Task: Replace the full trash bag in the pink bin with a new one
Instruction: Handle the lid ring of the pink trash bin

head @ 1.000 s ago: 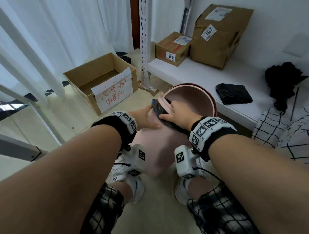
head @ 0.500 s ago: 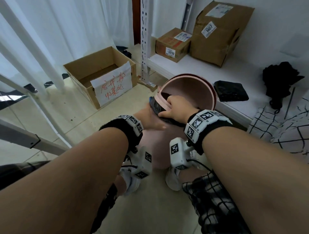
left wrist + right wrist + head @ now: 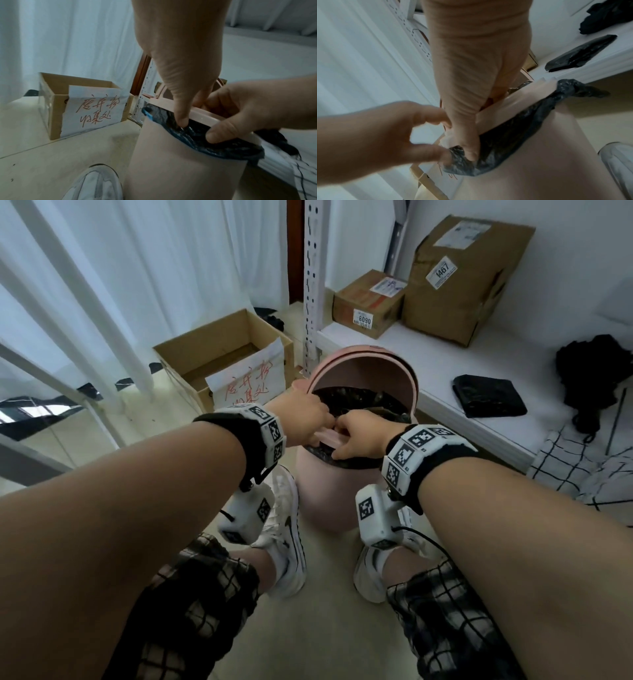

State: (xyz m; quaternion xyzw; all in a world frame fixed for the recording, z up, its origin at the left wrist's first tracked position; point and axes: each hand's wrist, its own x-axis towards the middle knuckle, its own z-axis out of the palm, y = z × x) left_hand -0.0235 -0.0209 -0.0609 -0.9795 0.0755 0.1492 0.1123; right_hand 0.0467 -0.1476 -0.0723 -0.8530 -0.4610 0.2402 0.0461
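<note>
a: where's the pink bin (image 3: 325, 501) right now?

b: on the floor between the person's two white shoes, just left of the low white shelf (image 3: 534, 392), its lid (image 3: 363, 368) tipped up at the far side. the black trash bag (image 3: 356, 402) sits inside it, its edge folded out over the near rim under a pink rim ring (image 3: 330, 436).

a: and the hands?

b: both at the near rim, side by side and touching. the left hand (image 3: 301, 419) curls over the ring, fingers inside, thumb pressed down on the folded bag edge: its grip is clamped on the ring. the right hand (image 3: 363, 434) does the same just to the right, thumb on the black plastic, fingers hooked over the ring.

a: anything from the wrist views?

b: the left wrist view shows the bag's overhang (image 3: 202, 136) bunched below the ring. the right wrist view shows a knot (image 3: 568, 86) of bag at the bin's right side.

a: what's around?

b: an open cardboard box (image 3: 219, 354) with a handwritten red note on the far left, two sealed parcels (image 3: 459, 278) on the far shelf, a folded black bag pack (image 3: 489, 400) on the shelf to the right.
</note>
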